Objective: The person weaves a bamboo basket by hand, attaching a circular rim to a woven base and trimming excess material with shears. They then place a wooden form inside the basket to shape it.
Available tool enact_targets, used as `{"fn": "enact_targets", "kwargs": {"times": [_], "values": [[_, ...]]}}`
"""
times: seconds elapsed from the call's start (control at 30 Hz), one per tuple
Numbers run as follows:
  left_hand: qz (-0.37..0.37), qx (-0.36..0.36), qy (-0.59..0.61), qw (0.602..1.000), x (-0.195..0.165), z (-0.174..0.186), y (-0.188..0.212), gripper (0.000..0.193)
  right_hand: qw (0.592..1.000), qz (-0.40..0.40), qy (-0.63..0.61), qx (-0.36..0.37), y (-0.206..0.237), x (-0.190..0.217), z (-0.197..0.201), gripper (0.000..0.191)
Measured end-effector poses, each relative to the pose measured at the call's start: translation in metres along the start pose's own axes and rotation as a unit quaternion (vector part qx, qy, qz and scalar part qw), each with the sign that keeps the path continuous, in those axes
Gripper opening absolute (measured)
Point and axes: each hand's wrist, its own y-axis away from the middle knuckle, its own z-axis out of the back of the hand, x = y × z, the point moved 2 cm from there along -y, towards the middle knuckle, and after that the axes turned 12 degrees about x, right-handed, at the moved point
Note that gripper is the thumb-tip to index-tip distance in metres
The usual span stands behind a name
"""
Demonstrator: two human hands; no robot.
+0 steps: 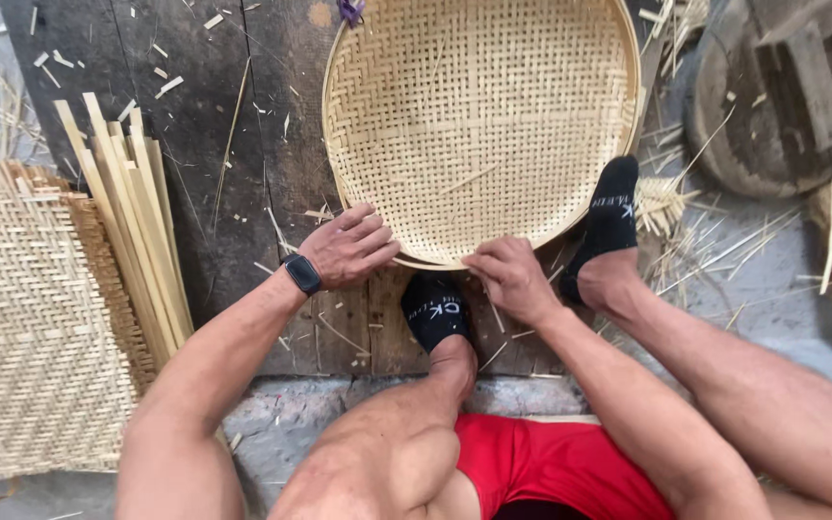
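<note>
Gripping near rim of round woven basket (479, 116): left hand (349, 246) curled over edge, right hand (507, 274) pinching rim beside it; basket body lying beyond both hands.

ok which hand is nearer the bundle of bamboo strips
Left. The left hand rests on the woven basket rim, toward the bamboo strips; the right hand is farther along the rim.

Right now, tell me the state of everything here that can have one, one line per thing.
Round woven bamboo tray: flat on the dark boards, near rim held.
Left hand: gripping the tray rim.
Right hand: pinching the rim.
Bundle of pale bamboo strips: lying loose, fanned.
Flat woven bamboo mat: unfinished, edges unbound.
</note>
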Motion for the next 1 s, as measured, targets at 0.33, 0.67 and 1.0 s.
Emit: {"fn": "enact_targets", "kwargs": {"times": [0.33, 0.67, 1.0], "values": [[0.005, 0.137, 0.028, 0.99, -0.007, 0.0, -0.002, 0.029, 0.998, -0.048, -0.039, 0.022, 0.0, -0.005, 0.007, 0.025], [0.076, 0.105, -0.085, 0.988, -0.02, -0.025, -0.002, 0.027, 0.996, -0.083, -0.014, 0.036, -0.009, -0.004, 0.005, 0.013], [0.071, 0.105, -0.094, 0.987, -0.021, -0.019, -0.004, 0.017, 0.91, -0.328, -0.175, 0.185, -0.034, -0.033, 0.019, 0.039]]}}
